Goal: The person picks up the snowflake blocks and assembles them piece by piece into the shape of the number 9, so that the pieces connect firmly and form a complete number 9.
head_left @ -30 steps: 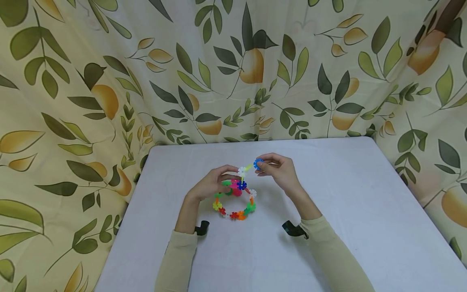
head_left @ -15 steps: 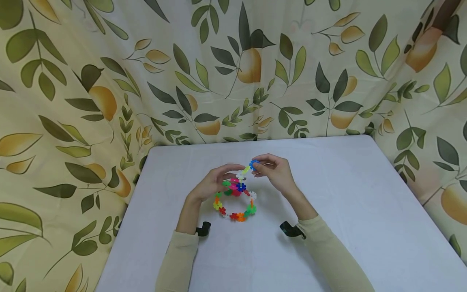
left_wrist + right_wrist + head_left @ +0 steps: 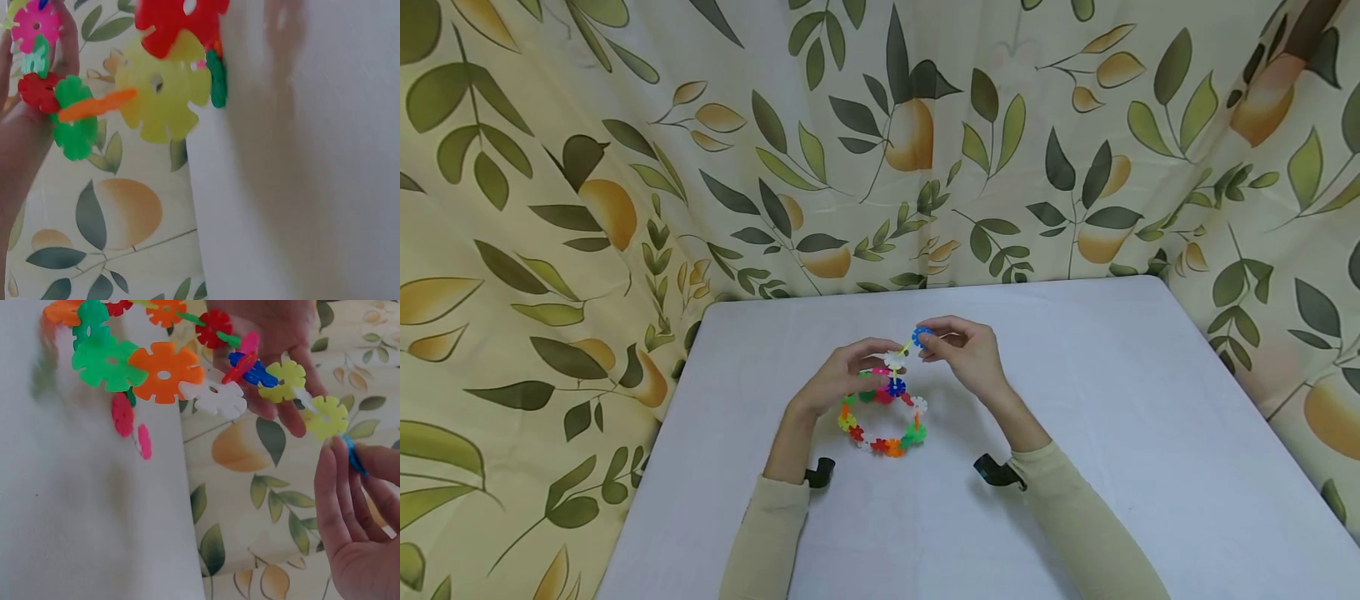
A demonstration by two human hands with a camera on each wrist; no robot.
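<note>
Here, the light-blue disc (image 3: pixel 919 337) sits pinched inside the right grip (image 3: pixel 967 350).

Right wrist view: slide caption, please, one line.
Right hand pinching a blue disc beside a yellow disc, left hand behind the chain.

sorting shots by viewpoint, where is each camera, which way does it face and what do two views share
Head: head-worn, facing forward and down at the table, flower-piece chain and curtain; left hand, right hand and sleeves show.
Left wrist: worn there, facing the chain, curtain behind; part of the left hand shows.
Right wrist: worn there, facing the chain, curtain behind; right hand and left hand partly show.
Shared: head and right wrist both show the right hand pinching the light-blue piece.
</note>
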